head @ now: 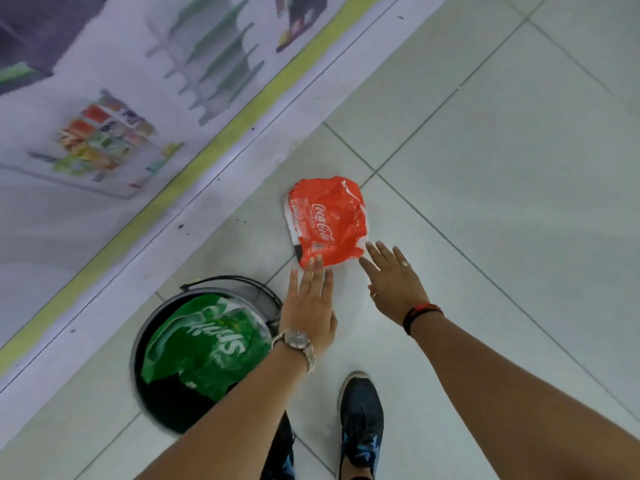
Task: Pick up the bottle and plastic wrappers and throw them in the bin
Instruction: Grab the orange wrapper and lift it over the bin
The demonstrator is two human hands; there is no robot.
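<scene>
red wrapper (327, 220): crumpled, flat on floor | left hand (308, 306) grip: spread, empty | right hand (394, 278) grip: spread, empty

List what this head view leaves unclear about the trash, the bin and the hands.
- Bottle: none visible in the head view; inside the bin or out of frame, cannot tell.
- Bin: contents beneath the green wrapper are covered by it and the left forearm.
- Red wrapper: its near edge is overlapped by the left hand; contact is unclear.
- Right hand: open, touching the wrapper or not, cannot tell.
</scene>
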